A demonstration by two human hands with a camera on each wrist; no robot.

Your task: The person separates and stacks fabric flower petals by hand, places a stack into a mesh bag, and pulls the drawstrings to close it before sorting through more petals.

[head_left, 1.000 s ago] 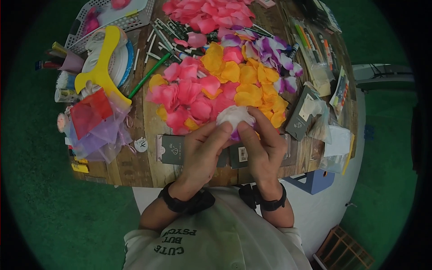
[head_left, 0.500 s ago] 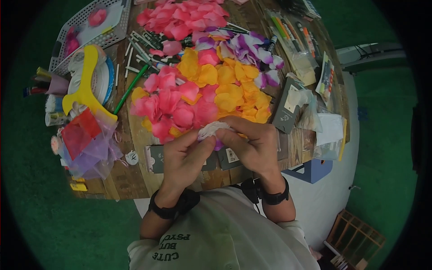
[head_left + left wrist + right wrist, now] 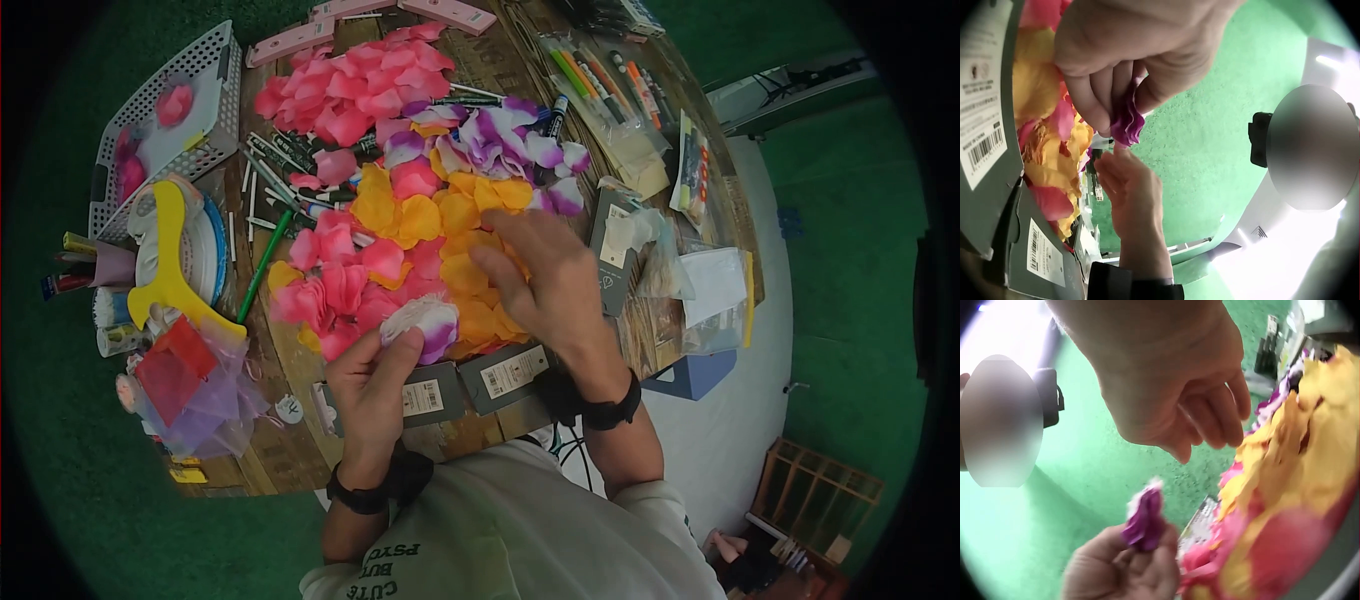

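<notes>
My left hand (image 3: 370, 392) pinches a small stack of white and purple artificial flower petals (image 3: 436, 325) between thumb and fingers. Their layered purple edges (image 3: 1127, 125) show in the left wrist view. The right hand (image 3: 555, 285) is off the stack, over the heap of yellow petals (image 3: 460, 212), its fingers loosely bent with nothing between them. In the right wrist view it hangs above the stack, beside the yellow pile. Pink petals (image 3: 340, 285) lie just beyond the left hand, and loose purple and white petals (image 3: 497, 138) lie farther back.
At the back is a bigger pink petal heap (image 3: 365, 85). Markers (image 3: 280, 155) and a green stick (image 3: 265, 265) lie on the left, near a white basket (image 3: 217, 140) and mesh bags (image 3: 205, 370). Dark boxes (image 3: 505, 378) line the near edge; bagged pens (image 3: 610, 85) lie right.
Both hands gripped the petal stack earlier. The right hand has let go and moved forward over the yellow petals, while the left keeps the stack. The head view has shifted.
</notes>
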